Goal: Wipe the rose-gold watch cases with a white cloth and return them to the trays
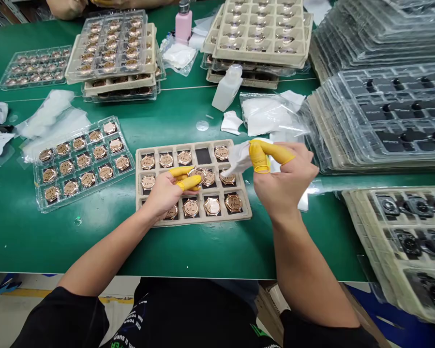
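Note:
My left hand (168, 191), with yellow finger cots on its fingers, pinches a rose-gold watch case (197, 175) above the middle of a beige tray (193, 224). Cases lie back-up on black pads in that tray's compartments, and one compartment in the back row shows only its black pad (203, 156). Off the tray's right side, my right hand (284, 169) is raised, its yellow-cotted thumb and finger closed on a white wipe (238, 157). The wipe hangs over the tray's right column, apart from the held case.
A clear tray (84, 164) of watch cases lies at left. Stacked trays (110, 53) stand behind, near another person's arm (67, 7). A white bottle (228, 88), a pink bottle (183, 24) and bagged wipes (264, 113) sit at the back. Tall tray stacks (395, 116) line the right.

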Motion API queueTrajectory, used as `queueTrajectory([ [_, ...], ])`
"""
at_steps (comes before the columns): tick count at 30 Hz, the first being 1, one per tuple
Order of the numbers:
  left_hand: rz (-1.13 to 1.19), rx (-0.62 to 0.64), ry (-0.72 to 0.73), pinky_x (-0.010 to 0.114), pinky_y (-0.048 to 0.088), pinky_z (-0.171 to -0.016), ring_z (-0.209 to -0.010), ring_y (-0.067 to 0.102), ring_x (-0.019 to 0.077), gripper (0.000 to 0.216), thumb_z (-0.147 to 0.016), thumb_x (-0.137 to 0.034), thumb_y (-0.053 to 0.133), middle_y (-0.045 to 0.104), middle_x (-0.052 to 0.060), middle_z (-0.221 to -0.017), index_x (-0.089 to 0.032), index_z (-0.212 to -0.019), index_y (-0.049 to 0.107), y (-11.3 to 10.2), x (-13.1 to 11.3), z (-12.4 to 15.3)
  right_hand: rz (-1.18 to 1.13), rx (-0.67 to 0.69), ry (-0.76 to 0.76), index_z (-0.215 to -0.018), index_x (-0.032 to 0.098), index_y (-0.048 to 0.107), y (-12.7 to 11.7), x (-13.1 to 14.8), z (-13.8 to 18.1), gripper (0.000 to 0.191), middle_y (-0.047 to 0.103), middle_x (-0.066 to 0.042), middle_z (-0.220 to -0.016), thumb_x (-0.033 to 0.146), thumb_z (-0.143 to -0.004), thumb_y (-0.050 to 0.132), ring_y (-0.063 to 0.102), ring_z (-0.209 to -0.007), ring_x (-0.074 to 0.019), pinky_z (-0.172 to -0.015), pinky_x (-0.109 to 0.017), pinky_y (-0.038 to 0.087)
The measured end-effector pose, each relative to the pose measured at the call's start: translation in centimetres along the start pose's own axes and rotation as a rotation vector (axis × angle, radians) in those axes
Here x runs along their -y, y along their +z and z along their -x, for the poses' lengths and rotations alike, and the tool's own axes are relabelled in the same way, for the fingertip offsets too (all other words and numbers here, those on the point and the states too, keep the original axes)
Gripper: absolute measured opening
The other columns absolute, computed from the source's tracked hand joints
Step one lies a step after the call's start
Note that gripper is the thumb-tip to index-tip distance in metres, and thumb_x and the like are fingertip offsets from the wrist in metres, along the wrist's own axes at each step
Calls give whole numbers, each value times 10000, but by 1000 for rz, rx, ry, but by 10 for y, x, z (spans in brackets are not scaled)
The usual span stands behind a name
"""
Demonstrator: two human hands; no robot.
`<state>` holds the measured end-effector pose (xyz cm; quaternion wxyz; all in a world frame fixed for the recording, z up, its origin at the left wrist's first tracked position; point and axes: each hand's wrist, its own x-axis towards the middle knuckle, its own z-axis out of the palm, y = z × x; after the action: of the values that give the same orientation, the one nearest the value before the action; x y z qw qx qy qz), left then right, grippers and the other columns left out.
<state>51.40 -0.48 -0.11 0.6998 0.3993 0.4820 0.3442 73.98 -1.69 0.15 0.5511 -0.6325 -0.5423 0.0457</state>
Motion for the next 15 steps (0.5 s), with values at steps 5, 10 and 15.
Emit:
queueTrajectory([
  [5,-561,-18,190,279,548,-666,-715,629,134,333,-958,-324,601,695,53,-935,-241,-1275,663,-18,-24,-30,-2,-75,-28,-1122,277,737,-8,-5,-10,250,724,-41,-965,412,-928,655,676,-874,-205,-861,-432,560],
  [10,-1167,20,352,323,479,-742,-805,626,179,199,-916,-268,629,737,84,-980,-206,-1083,720,-3,-63,-94,69,-123,-105,-1108,249,727,-9,-22,-23,233,721,-46,-963,368,-960,592,661,-827,-183,-811,-397,557],
  [15,-1528,181,303,350,453,-729,-797,636,212,217,-861,-253,644,752,78,-915,-228,-1027,782,22,-68,-117,175,-133,-205,-1043,222,736,-9,-31,-31,224,699,-45,-868,347,-961,569,647,-792,-180,-759,-365,527],
])
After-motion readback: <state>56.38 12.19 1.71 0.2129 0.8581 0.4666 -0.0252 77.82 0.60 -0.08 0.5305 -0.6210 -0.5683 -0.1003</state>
